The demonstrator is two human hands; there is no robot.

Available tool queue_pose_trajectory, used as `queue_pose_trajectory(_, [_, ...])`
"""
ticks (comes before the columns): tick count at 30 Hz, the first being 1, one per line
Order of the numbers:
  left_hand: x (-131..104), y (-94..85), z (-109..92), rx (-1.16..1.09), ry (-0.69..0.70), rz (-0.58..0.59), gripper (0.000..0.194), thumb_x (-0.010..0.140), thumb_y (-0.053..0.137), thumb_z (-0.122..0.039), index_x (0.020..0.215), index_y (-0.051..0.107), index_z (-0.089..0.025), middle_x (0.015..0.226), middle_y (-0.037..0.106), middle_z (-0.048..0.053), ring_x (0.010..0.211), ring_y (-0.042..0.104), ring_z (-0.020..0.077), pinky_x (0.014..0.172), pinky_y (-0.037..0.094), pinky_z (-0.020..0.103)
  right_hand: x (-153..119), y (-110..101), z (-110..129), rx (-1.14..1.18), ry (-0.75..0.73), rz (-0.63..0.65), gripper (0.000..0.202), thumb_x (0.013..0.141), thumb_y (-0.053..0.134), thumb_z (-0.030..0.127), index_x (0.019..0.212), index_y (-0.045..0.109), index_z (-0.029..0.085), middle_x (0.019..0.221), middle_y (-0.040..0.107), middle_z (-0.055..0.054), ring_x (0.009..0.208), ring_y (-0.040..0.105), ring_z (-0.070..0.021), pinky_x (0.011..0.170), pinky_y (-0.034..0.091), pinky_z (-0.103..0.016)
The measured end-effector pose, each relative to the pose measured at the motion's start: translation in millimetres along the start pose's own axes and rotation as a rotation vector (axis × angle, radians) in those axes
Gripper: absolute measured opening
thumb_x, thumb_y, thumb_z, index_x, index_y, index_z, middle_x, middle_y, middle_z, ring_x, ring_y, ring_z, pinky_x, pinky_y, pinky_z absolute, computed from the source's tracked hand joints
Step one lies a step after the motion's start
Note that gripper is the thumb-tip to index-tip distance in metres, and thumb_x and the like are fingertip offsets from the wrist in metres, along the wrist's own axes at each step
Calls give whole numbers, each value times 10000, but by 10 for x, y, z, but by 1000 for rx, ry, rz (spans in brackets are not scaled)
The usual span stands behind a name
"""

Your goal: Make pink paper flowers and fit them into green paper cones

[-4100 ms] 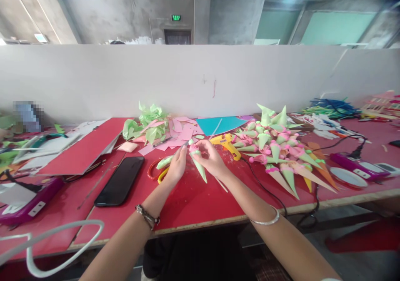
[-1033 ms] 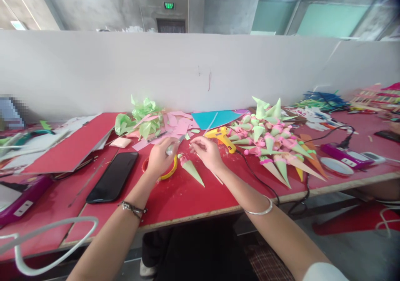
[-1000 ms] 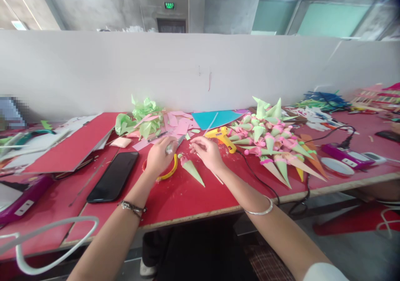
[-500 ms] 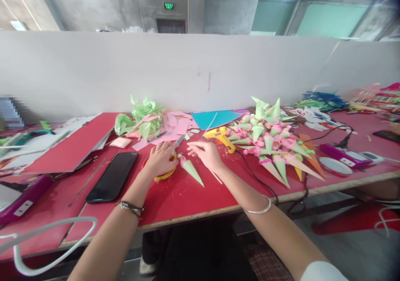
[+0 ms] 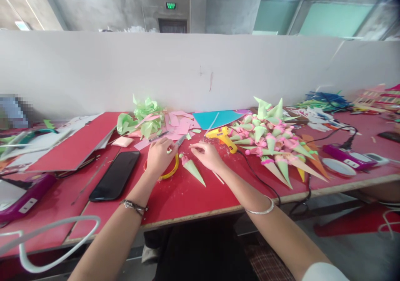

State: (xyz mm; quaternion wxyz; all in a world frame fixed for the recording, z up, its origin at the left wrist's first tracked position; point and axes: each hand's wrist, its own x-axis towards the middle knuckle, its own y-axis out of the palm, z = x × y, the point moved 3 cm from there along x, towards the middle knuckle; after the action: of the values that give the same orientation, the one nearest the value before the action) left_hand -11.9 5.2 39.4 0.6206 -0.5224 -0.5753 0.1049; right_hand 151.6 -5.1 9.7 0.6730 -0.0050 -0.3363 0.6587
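Observation:
My left hand (image 5: 160,157) is closed over a pair of scissors (image 5: 173,169) with yellow-and-red handles lying on the red table. A small pale spot shows between thumb and fingers, too small to name. Its metal blades point away past my fingertips. My right hand (image 5: 208,156) is pinched closed, and whatever it may hold is hidden. Between my hands lies a pale green paper cone (image 5: 194,172) with a pink top, its tip toward me. A thin white stick (image 5: 218,177) lies partly under my right wrist. Just beyond that hand rests a yellow glue gun (image 5: 222,136).
A heap of green and pink cones (image 5: 271,135) fills the right side. Pink paper scraps (image 5: 179,123) and crumpled green paper (image 5: 146,112) lie behind my hands. A black phone (image 5: 115,176) is at left; purple power strips (image 5: 346,157) and cords lie at both sides.
My left hand's fingers have gone from spread out to curled together, exposing more of the yellow scissor handle. The right fingers are drawn into a tighter pinch. The cone stays put.

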Motion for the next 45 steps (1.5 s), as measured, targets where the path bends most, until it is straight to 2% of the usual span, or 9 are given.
queue_pose_trajectory(4, [-7,-21,-9,-61,-57,-41,87,769,447,-241,734,495,-177,678,559,2,623,514,140,624,381,261,-64,95,5,-55,35,244,401,628,649,382,948,637,139,822,621,-75,668,584,-161,596,470,-278])
queue_pose_trajectory(8, [-11,-10,-8,-93,-67,-41,88,773,427,-227,797,497,-178,693,571,7,629,528,145,627,387,260,-94,120,16,-108,29,328,474,564,699,299,1004,615,143,883,626,-78,708,585,-175,626,455,-279])
queue_pose_trajectory(18, [-32,-24,-48,-213,-100,-86,201,831,358,-289,829,513,-161,765,579,32,688,533,147,669,399,267,2,0,-2,52,18,25,293,694,582,295,956,626,172,907,645,-60,846,588,-206,744,449,-319])
queue_pose_trajectory(22, [-42,62,-129,-314,-60,67,279,850,339,-347,789,540,-163,734,581,22,689,529,150,660,396,267,8,-55,51,164,-43,-140,337,726,556,336,1023,590,181,974,611,-64,903,562,-189,767,449,-292])
queue_pose_trajectory(26, [-75,176,-214,-501,-3,242,269,832,390,-390,834,529,-159,706,585,6,632,523,137,603,404,249,-16,-9,137,186,-135,-55,323,710,587,325,984,598,155,937,591,-72,861,560,-176,740,448,-267])
queue_pose_trajectory(33, [-77,227,-198,-753,-72,195,256,793,471,-367,922,527,-153,881,597,39,808,557,161,757,423,285,-48,58,194,169,-151,5,224,714,577,255,918,594,165,883,579,-41,855,547,-168,764,433,-283])
queue_pose_trajectory(37, [-50,226,-155,-1031,-220,123,279,742,522,-396,876,505,-152,849,594,31,718,573,133,716,446,265,-30,82,166,281,-88,66,292,719,548,247,1001,580,180,974,580,-55,915,548,-177,790,439,-294])
queue_pose_trajectory(41, [-48,232,-90,-1241,-473,110,351,686,571,-441,863,435,-170,584,539,-45,454,529,88,515,429,213,-2,33,89,373,38,-33,268,768,458,240,985,611,200,1018,606,-51,956,558,-181,825,436,-314])
queue_pose_trajectory(45, [-65,258,-82,-1345,-488,138,370,662,596,-468,830,448,-172,551,494,-64,425,485,61,442,392,177,8,-55,54,356,106,-154,215,768,477,255,889,643,189,837,657,-44,786,607,-172,767,462,-328])
